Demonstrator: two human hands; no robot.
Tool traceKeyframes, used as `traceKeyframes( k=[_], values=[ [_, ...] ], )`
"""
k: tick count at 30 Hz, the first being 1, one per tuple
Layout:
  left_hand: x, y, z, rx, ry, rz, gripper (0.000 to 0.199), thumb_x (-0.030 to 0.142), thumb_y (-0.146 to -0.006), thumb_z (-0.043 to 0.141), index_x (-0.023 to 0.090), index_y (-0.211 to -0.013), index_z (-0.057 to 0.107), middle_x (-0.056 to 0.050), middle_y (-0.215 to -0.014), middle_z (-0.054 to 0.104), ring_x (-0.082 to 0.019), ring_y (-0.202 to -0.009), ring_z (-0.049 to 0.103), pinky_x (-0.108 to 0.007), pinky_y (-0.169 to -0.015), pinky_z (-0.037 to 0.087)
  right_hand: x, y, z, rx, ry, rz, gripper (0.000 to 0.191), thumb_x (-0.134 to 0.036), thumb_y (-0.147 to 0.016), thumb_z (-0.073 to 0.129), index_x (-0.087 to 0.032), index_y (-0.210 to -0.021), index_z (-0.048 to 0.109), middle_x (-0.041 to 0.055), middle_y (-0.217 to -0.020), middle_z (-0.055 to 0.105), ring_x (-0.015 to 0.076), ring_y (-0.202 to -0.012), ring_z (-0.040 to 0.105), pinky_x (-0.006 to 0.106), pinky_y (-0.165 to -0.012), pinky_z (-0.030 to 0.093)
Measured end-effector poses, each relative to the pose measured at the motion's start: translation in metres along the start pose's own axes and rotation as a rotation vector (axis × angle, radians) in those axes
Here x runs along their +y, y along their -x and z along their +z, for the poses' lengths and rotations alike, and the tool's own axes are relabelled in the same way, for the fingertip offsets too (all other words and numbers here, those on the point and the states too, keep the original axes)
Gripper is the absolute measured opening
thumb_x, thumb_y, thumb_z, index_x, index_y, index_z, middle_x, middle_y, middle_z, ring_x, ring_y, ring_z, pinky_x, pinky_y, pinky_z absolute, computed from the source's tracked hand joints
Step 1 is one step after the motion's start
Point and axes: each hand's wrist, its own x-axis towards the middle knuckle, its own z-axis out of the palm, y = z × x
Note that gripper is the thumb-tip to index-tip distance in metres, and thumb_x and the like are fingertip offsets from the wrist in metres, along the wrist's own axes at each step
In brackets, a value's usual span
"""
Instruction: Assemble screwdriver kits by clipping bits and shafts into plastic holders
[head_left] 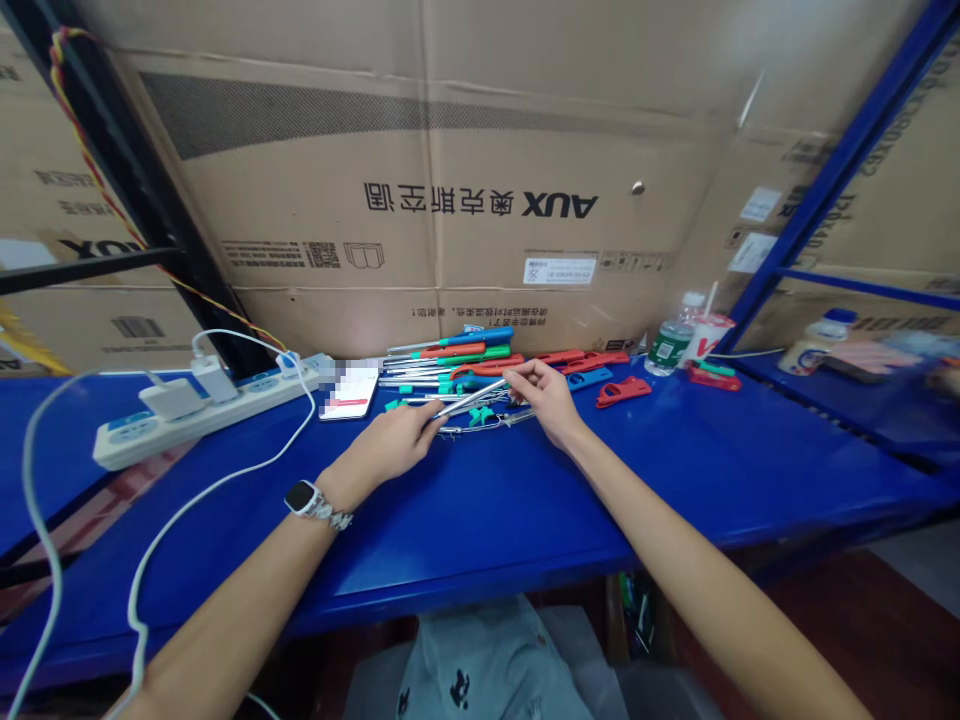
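Note:
A thin silver metal rod (474,397) is held slantwise above the table. My left hand (397,440), with a watch on its wrist, is closed on its lower left end. At the upper right end, the fingers of my right hand (549,403) pinch it. Just behind lie several long tools with metal shafts and blue (487,337), orange and green handles, piled side by side. Small green plastic pieces (481,415) and thin metal parts lie under the rod. Red plastic handle pieces (622,392) and a blue one (589,378) rest to the right of my right hand.
A phone (351,390) lies left of the pile. Further left is a white power strip (217,400) with chargers and a loose white cable (225,480). A water bottle (670,340) and a cup (707,340) stand at the right. Cardboard (480,150) backs the blue table (480,520).

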Motion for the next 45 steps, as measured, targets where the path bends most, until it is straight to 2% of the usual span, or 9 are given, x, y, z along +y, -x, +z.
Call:
traceKeyframes(
  k=[7, 13, 18, 29, 33, 36, 39, 41, 45],
  values=[
    [0.025, -0.002, -0.007, 0.000, -0.038, -0.018, 0.032, 0.034, -0.108, 0.033, 0.017, -0.116, 0.060, -0.013, -0.096, 0.075, -0.030, -0.087, 0.073, -0.036, -0.075, 0.050, -0.003, 0.011, 0.025, -0.186, -0.120, 0.168, 0.044, -0.051, -0.058, 0.092, -0.019, -0.068, 0.064, -0.0031, -0.057, 0.062, 0.0099, -0.051, 0.052, 0.025, -0.052, 0.040],
    [0.041, -0.005, -0.006, -0.009, 0.024, -0.119, 0.035, 0.027, -0.101, 0.048, 0.012, -0.132, 0.044, -0.013, -0.088, 0.075, -0.033, -0.082, 0.074, -0.036, -0.069, 0.050, 0.004, 0.023, 0.051, -0.167, 0.027, 0.050, 0.054, -0.063, -0.073, 0.080, -0.023, -0.057, 0.046, -0.0058, -0.044, 0.050, 0.0096, -0.042, 0.042, 0.025, -0.046, 0.033],
    [0.041, -0.003, -0.003, 0.038, 0.145, -0.066, 0.053, 0.016, -0.093, 0.052, 0.012, -0.142, 0.032, -0.011, -0.088, 0.074, -0.031, -0.082, 0.074, -0.031, -0.065, 0.047, 0.006, 0.027, 0.057, -0.103, 0.087, -0.057, 0.057, -0.063, -0.076, 0.075, -0.024, -0.054, 0.040, -0.0073, -0.044, 0.042, 0.0091, -0.043, 0.036, 0.026, -0.047, 0.032],
    [0.035, -0.007, 0.004, 0.175, 0.321, 0.043, 0.058, 0.019, -0.089, 0.057, 0.016, -0.143, 0.036, -0.006, -0.087, 0.071, -0.026, -0.073, 0.069, -0.031, -0.065, 0.046, -0.001, 0.030, 0.058, -0.122, 0.002, 0.063, 0.051, -0.062, -0.072, 0.080, -0.024, -0.063, 0.047, -0.0070, -0.044, 0.051, 0.0089, -0.039, 0.042, 0.022, -0.039, 0.032],
    [0.027, -0.005, -0.001, 0.219, 0.307, 0.106, 0.066, 0.018, -0.087, 0.059, 0.018, -0.148, 0.035, -0.009, -0.104, 0.072, -0.024, -0.083, 0.070, -0.033, -0.072, 0.050, -0.005, 0.028, 0.052, -0.055, -0.059, 0.123, 0.054, -0.064, -0.067, 0.082, -0.023, -0.062, 0.047, -0.0057, -0.045, 0.054, 0.0087, -0.036, 0.044, 0.022, -0.035, 0.033],
    [0.017, -0.001, -0.010, 0.196, 0.127, 0.073, 0.049, 0.022, -0.087, 0.063, 0.018, -0.135, 0.052, -0.013, -0.113, 0.072, -0.029, -0.098, 0.070, -0.036, -0.079, 0.052, -0.006, 0.027, 0.048, 0.004, -0.099, 0.141, 0.056, -0.065, -0.065, 0.084, -0.023, -0.060, 0.046, -0.0050, -0.045, 0.054, 0.0084, -0.037, 0.045, 0.021, -0.035, 0.034],
    [0.011, 0.001, -0.017, 0.065, -0.072, -0.032, 0.023, 0.028, -0.093, 0.059, 0.016, -0.113, 0.064, -0.015, -0.107, 0.074, -0.034, -0.095, 0.071, -0.040, -0.077, 0.052, -0.007, 0.026, 0.046, 0.024, -0.117, 0.129, 0.055, -0.064, -0.066, 0.084, -0.023, -0.061, 0.047, -0.0044, -0.047, 0.055, 0.0086, -0.038, 0.046, 0.021, -0.035, 0.035],
    [0.012, 0.001, -0.018, 0.005, -0.122, -0.080, 0.022, 0.030, -0.097, 0.055, 0.015, -0.109, 0.065, -0.016, -0.099, 0.075, -0.034, -0.089, 0.072, -0.040, -0.073, 0.051, -0.009, 0.027, 0.046, 0.018, -0.148, 0.121, 0.051, -0.064, -0.068, 0.083, -0.022, -0.068, 0.053, -0.0042, -0.049, 0.057, 0.0096, -0.040, 0.048, 0.022, -0.035, 0.036],
    [0.016, 0.001, -0.015, 0.036, -0.027, -0.085, 0.022, 0.030, -0.096, 0.053, 0.016, -0.106, 0.067, -0.013, -0.088, 0.074, -0.031, -0.081, 0.071, -0.036, -0.068, 0.049, -0.010, 0.027, 0.044, 0.017, -0.261, 0.107, 0.051, -0.062, -0.066, 0.085, -0.023, -0.086, 0.058, -0.0052, -0.054, 0.059, 0.0120, -0.044, 0.051, 0.024, -0.037, 0.039]
  ],
)
